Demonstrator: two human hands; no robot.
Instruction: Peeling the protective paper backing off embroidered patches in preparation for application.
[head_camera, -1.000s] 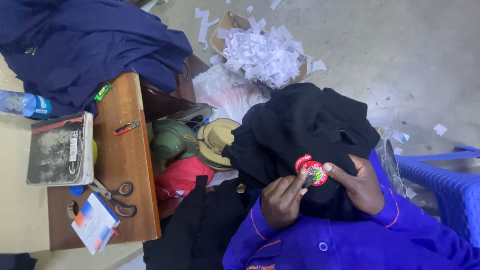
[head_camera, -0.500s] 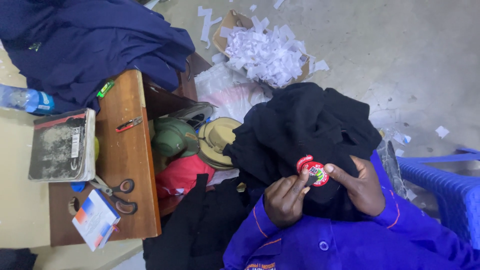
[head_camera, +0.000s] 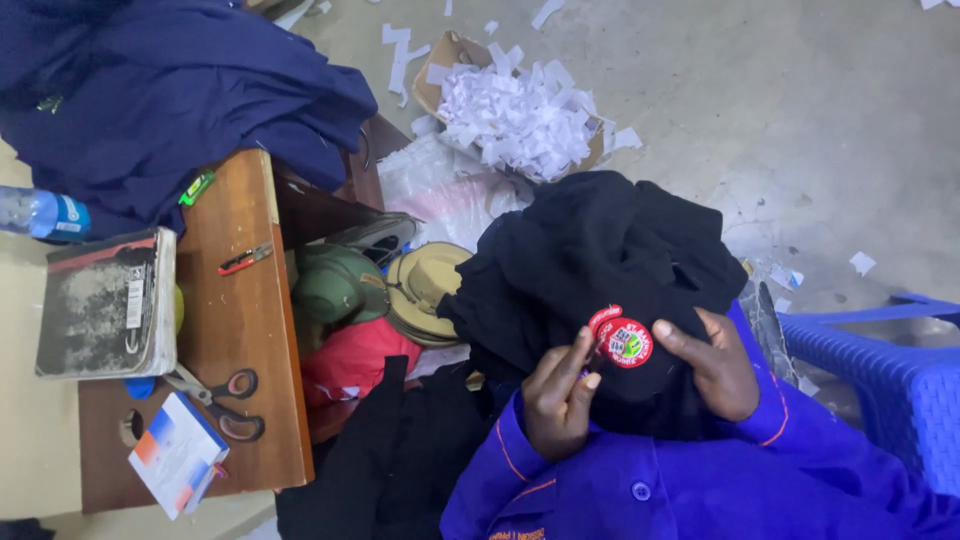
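Observation:
A black garment (head_camera: 600, 250) is heaped on my lap, with a round red badge (head_camera: 622, 340) lying on it. My left hand (head_camera: 558, 398) pinches the badge's left edge with its fingertips. My right hand (head_camera: 712, 365) grips the black cloth from the right, its thumb pressing the badge's right edge. Both sleeves are bright blue (head_camera: 640, 480). Whether the left fingers hold anything thin, such as a needle, is too small to tell.
To the left stands a wooden table (head_camera: 240, 330) with scissors (head_camera: 215, 400), a worn book (head_camera: 105, 305), a small booklet (head_camera: 175, 455) and a red clipper (head_camera: 245, 258). Navy cloth (head_camera: 180, 90), hats (head_camera: 425, 285), a box of paper scraps (head_camera: 515, 115) and a blue plastic chair (head_camera: 880, 370) surround me.
Both hands stay on the badge. The left fingertips have shifted slightly along its left edge; the view has drifted a little.

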